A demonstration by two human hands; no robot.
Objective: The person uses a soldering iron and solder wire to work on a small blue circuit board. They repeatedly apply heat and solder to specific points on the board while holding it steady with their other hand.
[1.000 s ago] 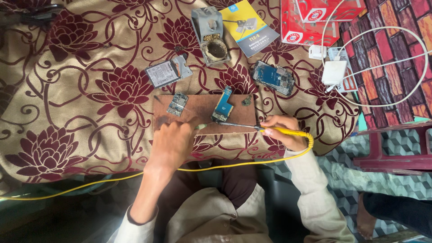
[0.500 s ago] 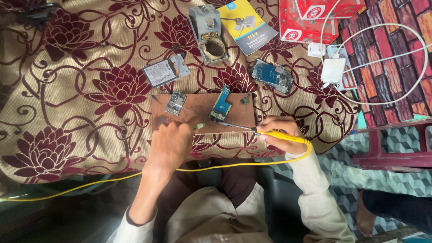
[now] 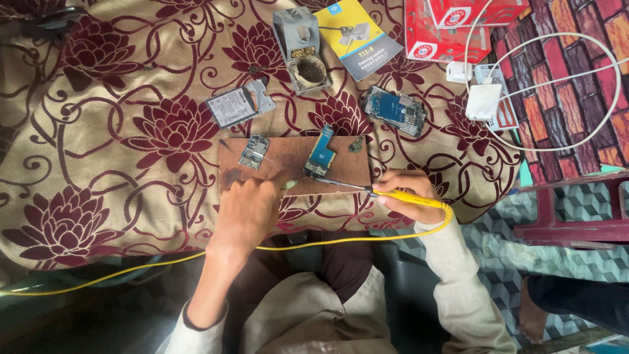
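Observation:
A brown work board (image 3: 288, 154) lies on a flowered cloth. On it sit a small blue circuit board (image 3: 321, 152) and a second small board (image 3: 254, 151) to its left. My right hand (image 3: 404, 194) grips a yellow-handled soldering iron (image 3: 367, 190), whose metal tip reaches the lower end of the blue circuit board. My left hand (image 3: 246, 211) rests at the board's near edge with the fingers curled around a thin light-coloured piece (image 3: 289, 185) that pokes out toward the iron's tip.
Behind the board lie a phone battery part (image 3: 237, 105), a grey iron stand with sponge (image 3: 303, 47), a yellow-and-blue booklet (image 3: 360, 36), a phone mainboard (image 3: 397, 109), red boxes (image 3: 445, 29) and a white charger with cable (image 3: 483, 101). A yellow cord (image 3: 131, 269) runs across my lap.
The view has shifted slightly. Both hands stay at the board, with the iron's tip still by the blue circuit board.

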